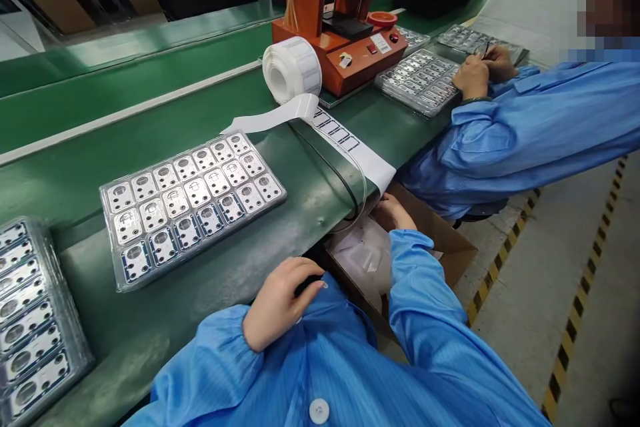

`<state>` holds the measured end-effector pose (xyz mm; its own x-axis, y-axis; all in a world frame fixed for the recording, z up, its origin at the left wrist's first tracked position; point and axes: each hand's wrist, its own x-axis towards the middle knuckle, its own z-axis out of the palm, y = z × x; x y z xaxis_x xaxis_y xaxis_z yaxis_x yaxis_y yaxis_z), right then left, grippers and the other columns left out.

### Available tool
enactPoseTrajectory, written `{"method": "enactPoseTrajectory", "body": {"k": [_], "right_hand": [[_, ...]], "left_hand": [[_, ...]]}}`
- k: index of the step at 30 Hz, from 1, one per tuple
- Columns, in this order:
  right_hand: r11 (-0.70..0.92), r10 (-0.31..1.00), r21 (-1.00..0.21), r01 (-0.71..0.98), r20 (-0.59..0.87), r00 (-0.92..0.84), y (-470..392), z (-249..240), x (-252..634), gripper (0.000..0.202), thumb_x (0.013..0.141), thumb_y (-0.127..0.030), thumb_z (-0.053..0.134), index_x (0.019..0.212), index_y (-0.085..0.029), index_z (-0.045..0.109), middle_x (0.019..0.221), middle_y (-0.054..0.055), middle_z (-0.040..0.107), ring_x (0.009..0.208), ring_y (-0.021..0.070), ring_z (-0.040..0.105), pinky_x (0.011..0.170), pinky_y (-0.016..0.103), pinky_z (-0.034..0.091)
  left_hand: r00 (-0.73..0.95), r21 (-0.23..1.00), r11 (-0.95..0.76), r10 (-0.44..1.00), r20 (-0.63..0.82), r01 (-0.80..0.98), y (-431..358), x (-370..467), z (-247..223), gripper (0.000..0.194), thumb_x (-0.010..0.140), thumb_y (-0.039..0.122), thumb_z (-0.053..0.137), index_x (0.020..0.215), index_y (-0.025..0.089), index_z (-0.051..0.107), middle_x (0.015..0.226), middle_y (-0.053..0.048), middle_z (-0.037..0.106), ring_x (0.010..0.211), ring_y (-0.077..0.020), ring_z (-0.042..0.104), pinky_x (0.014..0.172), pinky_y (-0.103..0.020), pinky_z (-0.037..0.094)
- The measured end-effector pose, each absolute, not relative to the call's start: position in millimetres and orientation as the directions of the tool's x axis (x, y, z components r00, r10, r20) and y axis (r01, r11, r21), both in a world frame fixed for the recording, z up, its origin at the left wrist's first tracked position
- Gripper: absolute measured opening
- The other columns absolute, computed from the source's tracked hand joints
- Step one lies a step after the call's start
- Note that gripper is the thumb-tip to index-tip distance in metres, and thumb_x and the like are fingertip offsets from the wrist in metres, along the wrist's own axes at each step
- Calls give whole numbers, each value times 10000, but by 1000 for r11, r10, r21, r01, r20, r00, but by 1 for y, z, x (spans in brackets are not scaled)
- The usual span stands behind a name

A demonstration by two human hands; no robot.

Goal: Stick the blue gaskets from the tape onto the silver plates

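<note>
White printed strip (374, 159) at the edge of a green work surface (210, 300), seen from above. The strip carries a row of dark, angular outlines like seven-segment shapes; no word can be made out in them. On the orange press (310, 57) beyond, the print of a white panel label (381, 44) is too small to read. The strip is flat and matte, with plain borders beside its marks; it lies slantwise from near the label roll (281, 79) to the surface's near edge, where its end bends over. The right hand (396, 211) is at this end, above an open cardboard box (453, 247) holding pale translucent scraps (363, 250); its fingertips are partly hidden, so whether its grip is closed on the strip cannot be told. The left hand (283, 297) is held before the blue coat (330, 353), its grip loosely curled, thumb and fingers slightly apart, nothing visible in it. To the left, a clear tray (200, 247) bears three rows of seven silvery plates (199, 191), each with a rounded mark and dark holes; several in the near row are edged blue.
</note>
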<state>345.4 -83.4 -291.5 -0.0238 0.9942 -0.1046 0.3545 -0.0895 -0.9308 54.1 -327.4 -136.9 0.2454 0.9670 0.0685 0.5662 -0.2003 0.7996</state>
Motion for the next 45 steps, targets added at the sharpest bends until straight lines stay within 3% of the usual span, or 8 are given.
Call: {"method": "enactPoseTrajectory", "body": {"k": [7,11,15,21,27,34,39,45], "right_hand": [[-302,910,-906,295,-366,-193,-119,-266,395,378,447,-314,896,725,-156,694,782,78,749,782,241,677,830,433,538],[-277,933,-936,219,-316,-172,-152,-250,401,639,481,-434,896,1016,-163,677,832,68,742,802,236,687,788,414,551],[-180,969,-970,161,-203,-142,-172,-236,389,888,554,-442,885,1334,-237,514,844,5,722,828,217,690,813,396,558],[86,985,-942,324,32,-169,-181,-215,370,634,712,-400,785,1289,-217,595,1058,65,715,871,214,694,797,369,569],[264,964,-790,553,194,-183,-174,-197,365,299,783,-410,700,1013,-218,701,967,46,720,802,206,646,767,369,526],[346,937,-725,596,238,-255,-170,-184,367,232,832,-439,659,884,-232,751,919,61,706,883,237,648,799,378,510],[471,867,-406,783,375,-327,-183,-159,374,402,888,-425,637,1237,-229,675,1175,115,632,1067,280,624,874,410,515],[550,739,62,833,428,-520,-196,-136,361,237,970,-282,551,1100,-157,705,1016,94,709,895,243,642,794,379,428]], "left_hand": [[366,860,-83,922,-125,504,-277,101,-172,241,935,301,571,1123,190,675,1095,-79,728,1027,-213,677,938,-334,524],[303,894,-28,945,-122,447,-240,138,-192,595,883,318,652,1432,193,458,1240,-136,670,1127,-263,648,1004,-419,502],[288,954,24,951,-113,298,-211,167,-205,868,806,287,740,1541,216,285,1318,-147,620,1080,-253,660,963,-405,525],[164,956,12,984,-62,293,-198,178,-199,442,836,139,617,1273,187,573,1143,-82,686,973,-206,644,912,-343,507],[116,947,21,991,-61,319,-195,175,-188,338,837,147,619,1166,211,579,903,-11,667,800,-164,603,790,-290,475],[111,954,20,992,-56,300,-189,174,-187,106,869,217,630,971,191,634,767,23,600,702,-124,528,695,-239,414],[91,954,29,994,-58,300,-189,175,-190,157,867,196,641,1024,200,657,776,27,594,705,-120,520,683,-230,400],[96,951,21,994,-53,310,-190,176,-192,174,868,205,647,1041,203,670,800,22,619,737,-126,555,713,-229,426]]}}
